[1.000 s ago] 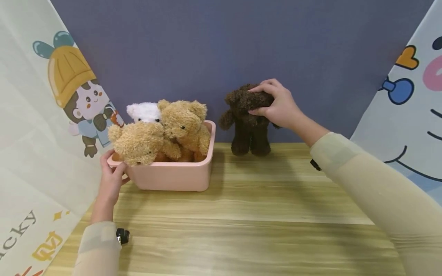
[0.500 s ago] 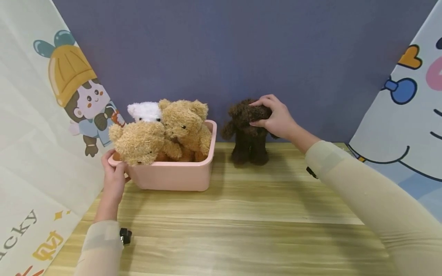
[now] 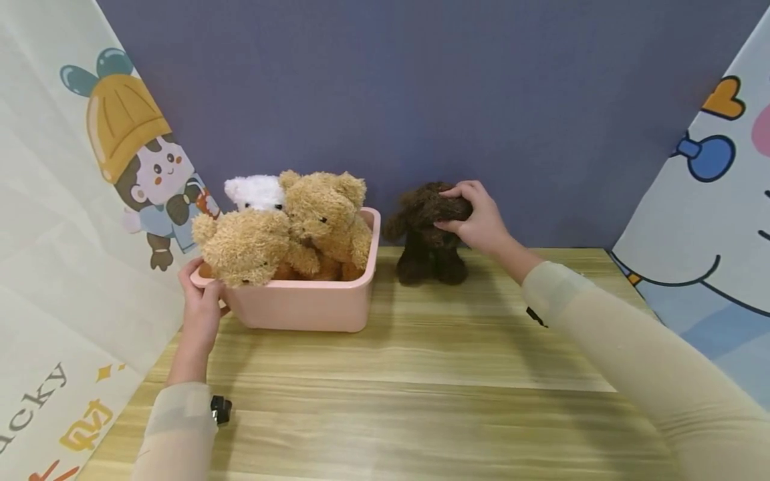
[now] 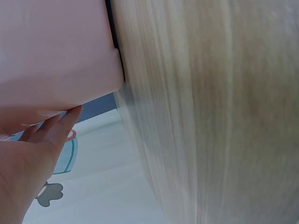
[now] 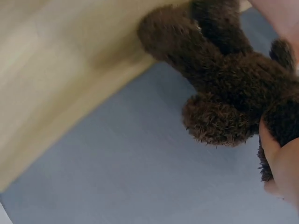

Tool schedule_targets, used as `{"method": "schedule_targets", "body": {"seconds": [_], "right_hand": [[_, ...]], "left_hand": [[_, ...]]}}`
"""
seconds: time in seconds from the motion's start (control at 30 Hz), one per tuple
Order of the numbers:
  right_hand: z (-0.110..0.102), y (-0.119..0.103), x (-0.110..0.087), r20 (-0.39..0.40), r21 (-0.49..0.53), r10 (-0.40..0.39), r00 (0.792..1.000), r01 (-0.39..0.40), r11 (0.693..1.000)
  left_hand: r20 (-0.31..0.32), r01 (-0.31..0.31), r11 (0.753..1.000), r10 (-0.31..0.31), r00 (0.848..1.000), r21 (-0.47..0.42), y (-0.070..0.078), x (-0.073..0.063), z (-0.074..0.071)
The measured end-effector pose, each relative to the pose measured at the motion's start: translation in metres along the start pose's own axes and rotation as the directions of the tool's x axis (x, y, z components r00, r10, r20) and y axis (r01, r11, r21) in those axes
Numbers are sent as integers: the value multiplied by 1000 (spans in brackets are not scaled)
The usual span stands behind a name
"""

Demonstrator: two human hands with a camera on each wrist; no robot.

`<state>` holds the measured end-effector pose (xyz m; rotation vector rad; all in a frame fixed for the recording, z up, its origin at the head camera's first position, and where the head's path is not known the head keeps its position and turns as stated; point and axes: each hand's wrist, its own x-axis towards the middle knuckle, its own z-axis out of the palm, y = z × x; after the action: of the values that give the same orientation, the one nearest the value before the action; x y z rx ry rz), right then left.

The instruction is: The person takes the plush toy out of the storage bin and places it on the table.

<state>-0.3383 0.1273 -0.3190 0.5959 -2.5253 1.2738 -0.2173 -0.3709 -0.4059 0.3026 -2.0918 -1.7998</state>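
My right hand (image 3: 481,220) grips a dark brown teddy bear (image 3: 424,217) by its head, thumb in front and fingers over the top. The bear is upright with its feet at the tabletop, right of a pink bin (image 3: 301,307). In the right wrist view the bear's body (image 5: 252,84) and legs show beside my thumb. My left hand (image 3: 201,310) holds the bin's left end, thumb on the rim and fingers along the outer wall. Inside the bin are two tan teddy bears, one leaning over the front rim (image 3: 246,244) and one upright (image 3: 325,214), with a white plush toy (image 3: 259,192) behind.
A wood-grain tabletop (image 3: 391,427) lies under everything. Behind stands a blue-grey panel (image 3: 391,87), close to the bin and the brown bear. Printed white sheets flank the table on the left (image 3: 48,234) and right (image 3: 680,220).
My right hand has lowered the brown teddy bear, bringing its feet down toward the table and its head lower. The left hand keeps its hold on the bin, which stays in place.
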Motion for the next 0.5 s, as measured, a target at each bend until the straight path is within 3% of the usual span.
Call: {"method": "schedule_targets", "body": {"seconds": [0.1,0.2,0.33,0.5], "right_hand": [[5,9,-3,-37,47,54,998,-52,998],[8,18,-5,-34,30,55,998,-54,998],[7,24,-1,51,-89,-43,998,47,995],[1,26,7,184,-197,-130,974,166,966]], "left_hand": [[2,7,1000,-8,1000,5,1,0,0],[4,15,1000,-15,1000,5,1,0,0],[-6,19,1000,-19,1000,2,0,1,0],[-10,14,1000,-14,1000,-4,-3,2,1]]}}
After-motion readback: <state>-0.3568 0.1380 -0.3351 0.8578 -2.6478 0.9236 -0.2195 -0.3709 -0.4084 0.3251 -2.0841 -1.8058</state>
